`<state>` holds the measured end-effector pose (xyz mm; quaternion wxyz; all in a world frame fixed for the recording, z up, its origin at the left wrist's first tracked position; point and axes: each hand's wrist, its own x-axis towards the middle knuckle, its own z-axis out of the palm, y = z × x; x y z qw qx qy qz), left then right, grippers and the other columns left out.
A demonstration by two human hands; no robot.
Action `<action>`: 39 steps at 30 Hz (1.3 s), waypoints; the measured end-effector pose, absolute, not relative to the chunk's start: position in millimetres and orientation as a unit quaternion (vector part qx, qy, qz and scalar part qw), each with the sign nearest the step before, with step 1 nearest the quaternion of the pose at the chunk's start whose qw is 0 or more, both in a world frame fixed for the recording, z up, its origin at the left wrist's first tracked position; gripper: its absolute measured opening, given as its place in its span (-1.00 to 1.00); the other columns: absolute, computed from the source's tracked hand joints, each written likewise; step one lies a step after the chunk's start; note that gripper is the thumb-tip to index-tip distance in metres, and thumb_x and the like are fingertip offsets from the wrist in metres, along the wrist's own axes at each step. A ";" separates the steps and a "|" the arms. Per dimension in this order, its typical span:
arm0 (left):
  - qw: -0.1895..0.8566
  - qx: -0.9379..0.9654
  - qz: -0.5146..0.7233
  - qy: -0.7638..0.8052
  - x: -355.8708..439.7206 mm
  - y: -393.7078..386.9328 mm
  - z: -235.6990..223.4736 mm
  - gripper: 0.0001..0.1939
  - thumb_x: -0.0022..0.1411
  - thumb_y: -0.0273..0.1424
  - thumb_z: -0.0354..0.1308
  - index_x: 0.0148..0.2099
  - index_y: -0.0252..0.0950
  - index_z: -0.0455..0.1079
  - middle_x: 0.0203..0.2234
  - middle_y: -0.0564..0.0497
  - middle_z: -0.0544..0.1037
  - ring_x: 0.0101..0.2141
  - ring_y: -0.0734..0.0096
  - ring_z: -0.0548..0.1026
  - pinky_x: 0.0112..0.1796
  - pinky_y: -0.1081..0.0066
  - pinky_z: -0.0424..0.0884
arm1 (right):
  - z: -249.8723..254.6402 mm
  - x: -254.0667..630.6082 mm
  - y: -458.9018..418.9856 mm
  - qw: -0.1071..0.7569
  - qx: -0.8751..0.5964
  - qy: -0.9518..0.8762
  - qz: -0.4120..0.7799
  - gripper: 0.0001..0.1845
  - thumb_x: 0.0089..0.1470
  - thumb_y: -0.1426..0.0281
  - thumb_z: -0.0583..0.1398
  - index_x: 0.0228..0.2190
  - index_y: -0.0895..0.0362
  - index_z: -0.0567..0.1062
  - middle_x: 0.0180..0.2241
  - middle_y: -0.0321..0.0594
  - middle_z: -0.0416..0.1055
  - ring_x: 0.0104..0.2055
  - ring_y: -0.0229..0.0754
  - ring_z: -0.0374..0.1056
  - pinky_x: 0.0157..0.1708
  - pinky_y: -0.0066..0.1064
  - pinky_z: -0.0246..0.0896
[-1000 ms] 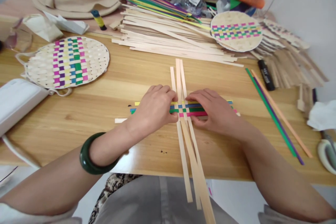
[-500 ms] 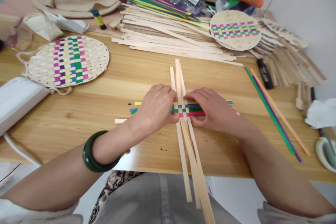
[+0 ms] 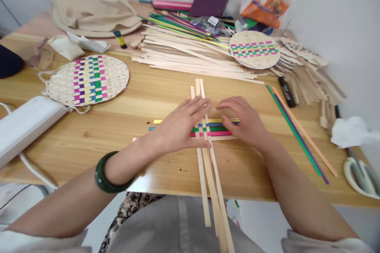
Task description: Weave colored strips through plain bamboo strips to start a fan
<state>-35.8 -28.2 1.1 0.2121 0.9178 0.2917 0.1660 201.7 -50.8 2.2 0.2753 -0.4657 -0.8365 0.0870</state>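
Note:
Pale wooden strips (image 3: 204, 182) run toward me and cross several coloured strips (image 3: 218, 129) in yellow, blue, green and pink, forming a small checkered weave (image 3: 202, 129). My left hand (image 3: 185, 123) lies over the left side of this weave, fingers stretched out and thumb apart, a green bangle (image 3: 103, 174) on its wrist. To the right, my right hand (image 3: 245, 120) hovers over the right ends of the coloured strips, its fingers curved and apart from the thumb with nothing between them. Part of the weave is hidden beneath my left hand.
A finished oval woven piece (image 3: 89, 80) lies at left beside a white power strip (image 3: 32, 126). Behind are a pile of pale strips (image 3: 190, 57) and a round woven piece (image 3: 254, 50). Loose strips (image 3: 297, 134), a black marker (image 3: 287, 91) and scissors (image 3: 362, 176) lie at right.
Both hands have loosened from the weave. My left fingers have straightened out across it, and my right hand has moved off it to the right. The camera view has tilted slightly upward.

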 end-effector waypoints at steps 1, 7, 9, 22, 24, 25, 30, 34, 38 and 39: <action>0.212 0.926 0.137 0.280 -33.2 -29.7 -3.6 0.04 0.08 0.16 0.20 0.41 -0.31 0.00 0.39 -0.27 0.01 0.38 0.00 -0.06 0.31 0.05 -0.06 | -0.1 203.7 -49.0 0.293 -0.480 -0.824 0.069 -0.77 0.10 0.48 0.12 -0.17 0.06 0.44 -0.15 -0.13 0.48 -0.05 -0.03 0.36 -0.02 -0.11 0.28; 0.181 0.945 0.029 0.271 -25.0 -30.7 -18.9 0.20 0.03 0.30 0.08 0.43 -0.47 -0.09 0.39 -0.36 -0.09 0.40 0.01 -0.14 0.33 0.06 -0.36 | -15.8 212.8 -38.6 0.321 -0.534 -0.782 0.029 -0.82 0.07 0.49 0.11 -0.27 0.05 0.44 -0.25 -0.17 0.50 -0.14 -0.05 0.38 -0.07 -0.14 0.29; 0.180 0.946 0.030 0.267 -26.5 -28.1 -18.5 0.19 0.02 0.30 0.08 0.43 -0.44 -0.07 0.39 -0.33 -0.08 0.40 0.04 -0.13 0.33 0.08 -0.38 | -18.4 214.7 -36.2 0.327 -0.543 -0.773 0.024 -0.83 0.07 0.48 0.10 -0.28 0.05 0.44 -0.26 -0.17 0.51 -0.14 -0.05 0.38 -0.06 -0.14 0.28; 0.173 0.916 0.178 0.315 -45.1 -10.8 14.9 -0.28 0.16 0.04 0.22 0.22 -0.32 0.36 0.36 -0.26 0.11 0.36 0.02 0.04 0.32 -0.02 -0.11 | -19.0 225.6 -28.1 0.429 -0.592 -0.682 -0.033 -0.82 0.08 0.41 0.07 -0.36 0.07 0.48 -0.30 -0.16 0.53 -0.17 -0.08 0.39 -0.07 -0.19 0.29; 0.175 0.891 0.253 0.334 -49.9 -11.4 19.6 -0.52 0.29 -0.10 0.13 0.09 -0.33 0.48 0.24 -0.22 0.35 0.27 0.10 0.26 0.28 0.07 0.09 | -16.4 225.5 -29.1 0.448 -0.606 -0.656 -0.028 -0.82 0.09 0.36 0.08 -0.36 0.08 0.49 -0.33 -0.18 0.52 -0.22 -0.11 0.39 -0.11 -0.23 0.29; 0.179 0.875 0.287 0.346 -52.2 -12.0 20.3 -0.59 0.32 -0.16 0.10 0.03 -0.34 0.52 0.16 -0.21 0.45 0.20 0.14 0.36 0.24 0.11 0.20 | -14.5 225.0 -30.2 0.460 -0.614 -0.641 -0.022 -0.81 0.11 0.33 0.09 -0.37 0.08 0.50 -0.35 -0.19 0.51 -0.26 -0.13 0.37 -0.15 -0.25 0.28; 0.219 0.811 0.365 0.402 -56.3 -18.9 13.9 -0.71 0.28 -0.29 0.11 -0.16 -0.33 0.59 -0.09 -0.15 0.61 -0.03 0.19 0.56 0.06 0.21 0.44 | -2.3 219.6 -34.8 0.562 -0.632 -0.529 0.068 -0.55 0.18 0.14 0.10 -0.65 0.09 0.41 -0.66 -0.35 0.21 -0.57 -0.29 0.12 -0.45 -0.38 0.12; 0.266 0.803 0.361 0.392 -45.6 -27.1 12.9 -0.73 0.27 -0.33 0.10 -0.18 -0.34 0.60 -0.11 -0.15 0.62 -0.07 0.22 0.58 0.06 0.24 0.43 | 7.8 216.2 -32.7 0.661 -0.523 -0.411 0.347 -0.52 0.09 0.00 0.17 -0.65 0.08 0.38 -0.73 -0.44 0.01 -0.66 -0.35 -0.06 -0.59 -0.44 0.04; 0.352 0.777 0.352 0.386 -24.7 -31.6 13.7 -0.64 0.23 -0.38 0.14 0.05 -0.34 0.49 -0.06 -0.14 0.60 -0.10 0.27 0.59 0.00 0.27 0.46 | 16.6 212.0 -35.1 0.632 -0.367 -0.360 0.579 -0.56 0.08 -0.04 0.14 -0.38 0.07 0.53 -0.42 -0.25 0.46 -0.36 -0.24 0.38 -0.24 -0.33 0.40; 0.391 0.759 0.346 0.389 -18.3 -32.0 13.0 -0.55 0.20 -0.39 0.17 0.14 -0.34 0.43 -0.06 -0.14 0.60 -0.17 0.30 0.60 -0.07 0.30 0.50 | 18.2 210.3 -37.2 0.621 -0.348 -0.353 0.607 -0.54 0.09 -0.05 0.12 -0.34 0.06 0.54 -0.32 -0.22 0.51 -0.25 -0.19 0.43 -0.11 -0.26 0.40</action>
